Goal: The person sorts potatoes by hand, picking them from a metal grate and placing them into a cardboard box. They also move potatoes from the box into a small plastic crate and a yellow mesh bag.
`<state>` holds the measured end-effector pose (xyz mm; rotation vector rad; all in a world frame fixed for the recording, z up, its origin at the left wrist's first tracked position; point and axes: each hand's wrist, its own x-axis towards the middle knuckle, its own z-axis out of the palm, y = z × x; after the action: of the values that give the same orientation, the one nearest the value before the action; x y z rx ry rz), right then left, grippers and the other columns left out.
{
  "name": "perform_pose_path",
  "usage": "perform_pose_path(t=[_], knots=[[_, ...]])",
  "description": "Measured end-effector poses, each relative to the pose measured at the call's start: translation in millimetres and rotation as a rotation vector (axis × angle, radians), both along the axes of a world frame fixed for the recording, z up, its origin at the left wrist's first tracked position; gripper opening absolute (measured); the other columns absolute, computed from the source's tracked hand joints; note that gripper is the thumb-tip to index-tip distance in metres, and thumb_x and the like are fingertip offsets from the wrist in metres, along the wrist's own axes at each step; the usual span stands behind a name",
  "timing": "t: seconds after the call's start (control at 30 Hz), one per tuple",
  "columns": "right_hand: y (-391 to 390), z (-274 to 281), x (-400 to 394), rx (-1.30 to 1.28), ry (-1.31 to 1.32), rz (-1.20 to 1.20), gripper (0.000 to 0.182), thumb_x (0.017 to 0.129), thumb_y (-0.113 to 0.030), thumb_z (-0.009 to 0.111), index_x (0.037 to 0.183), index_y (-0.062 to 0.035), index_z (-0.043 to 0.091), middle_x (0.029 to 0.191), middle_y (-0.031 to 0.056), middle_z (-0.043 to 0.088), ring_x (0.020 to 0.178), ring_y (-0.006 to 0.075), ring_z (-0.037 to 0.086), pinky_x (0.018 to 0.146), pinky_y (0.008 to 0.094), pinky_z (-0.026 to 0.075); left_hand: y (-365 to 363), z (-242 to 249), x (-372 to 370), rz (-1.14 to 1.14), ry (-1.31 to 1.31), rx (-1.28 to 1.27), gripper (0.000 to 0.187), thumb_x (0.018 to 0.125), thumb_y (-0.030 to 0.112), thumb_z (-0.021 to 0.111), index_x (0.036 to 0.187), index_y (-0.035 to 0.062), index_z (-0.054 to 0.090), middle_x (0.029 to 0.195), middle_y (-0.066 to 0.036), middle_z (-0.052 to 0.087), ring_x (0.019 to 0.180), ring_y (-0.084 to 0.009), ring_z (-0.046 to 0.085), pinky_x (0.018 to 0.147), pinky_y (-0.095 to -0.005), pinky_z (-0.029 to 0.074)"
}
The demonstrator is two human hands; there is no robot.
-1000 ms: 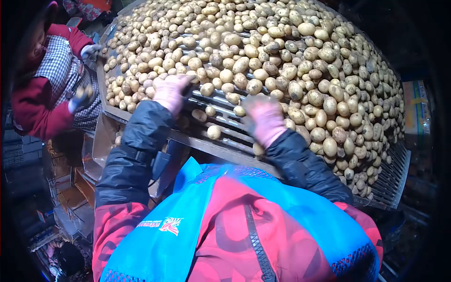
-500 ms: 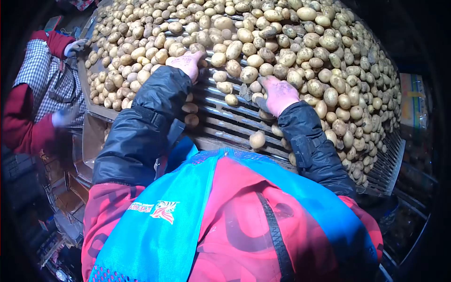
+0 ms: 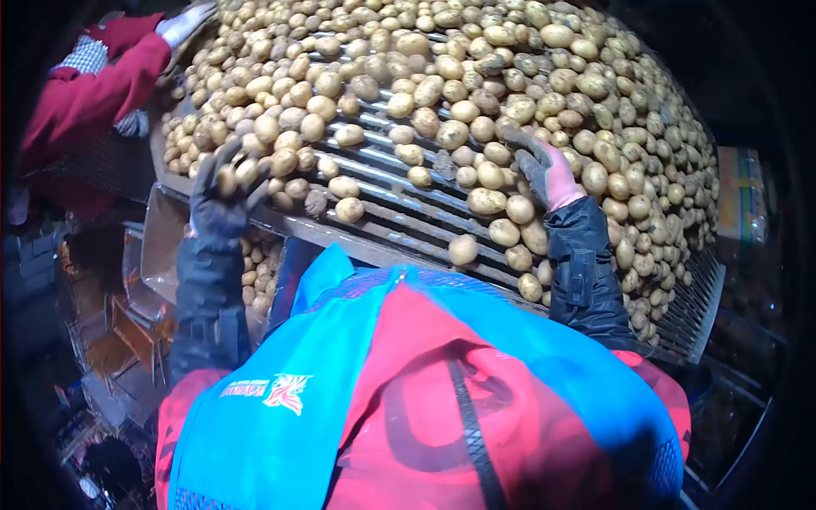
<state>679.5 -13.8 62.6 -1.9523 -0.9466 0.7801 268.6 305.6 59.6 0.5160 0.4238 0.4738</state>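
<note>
One grey lump among potatoes on bars

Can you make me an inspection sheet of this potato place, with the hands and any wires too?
Surface: slatted rack, bare bars showing mid-front
Job's things: many potatoes, some dirt-marked
Clutter: grey lump on the bars
Hands: left hand gloved, blurred, potatoes at its fingers, grip unclear; right hand gloved, open beside potatoes
Cables: nothing seen
Surroundings: co-worker's red sleeve at left, carton at right
</note>
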Motion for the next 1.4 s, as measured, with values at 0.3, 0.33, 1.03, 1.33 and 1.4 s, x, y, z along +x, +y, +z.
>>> perform_pose_path(t=[0.3,0.33,1.03,1.33,1.4], knots=[[42.7,10.1,-72.5,-0.035,-0.730,0.259,0.030,0.089,-0.026,0.067,0.115,-0.0098,0.069,0.111,0.0166,0.069,0.104,0.0343,0.066,0.092,0.0405,0.051,-39.2,-22.8,-14.6,0.116,-0.277,-0.295,0.051,0.099,0.031,0.052,0.146,0.0120,0.046,0.150,-0.013,0.045,0.139,-0.0332,0.041,0.096,-0.0503,0.053],[54.8,-0.5,-83.8,-0.054,-0.714,0.299,0.032,0.088,-0.027,0.067,0.116,-0.0107,0.068,0.112,0.0150,0.069,0.105,0.0326,0.065,0.091,0.0411,0.051,-41.7,-28.0,-22.4,0.164,-0.264,-0.317,0.048,0.099,0.031,0.052,0.143,0.0117,0.049,0.147,-0.013,0.048,0.138,-0.0328,0.043,0.095,-0.0494,0.053],[67.8,37.7,-156.9,0.288,0.966,-0.197,0.027,0.085,-0.009,0.066,0.112,-0.0053,0.063,0.101,0.0022,0.061,0.088,0.0119,0.060,0.068,0.0276,0.053,-134.0,-13.4,-33.9,0.143,-0.215,-0.440,0.058,0.097,0.005,0.054,0.152,0.0031,0.033,0.152,-0.019,0.039,0.143,-0.0354,0.035,0.104,-0.0579,0.047],[76.0,40.5,-47.8,-0.600,-0.712,0.156,0.031,0.083,-0.031,0.069,0.102,-0.0075,0.072,0.101,0.0204,0.071,0.093,0.0317,0.071,0.080,0.0431,0.056,-69.1,15.5,64.5,-0.271,0.629,0.822,0.035,0.095,0.017,0.062,0.126,0.0018,0.061,0.112,-0.008,0.066,0.086,-0.0177,0.067,0.075,-0.0324,0.054],[75.3,16.3,-32.7,-0.672,-0.796,0.405,0.034,0.083,-0.035,0.063,0.107,-0.0132,0.073,0.107,0.0167,0.072,0.099,0.0326,0.069,0.083,0.0471,0.056,-53.1,-3.1,91.2,-0.257,0.685,1.836,0.044,0.086,0.012,0.066,0.129,0.0032,0.059,0.112,-0.020,0.062,0.102,-0.0347,0.064,0.087,-0.0445,0.052]])
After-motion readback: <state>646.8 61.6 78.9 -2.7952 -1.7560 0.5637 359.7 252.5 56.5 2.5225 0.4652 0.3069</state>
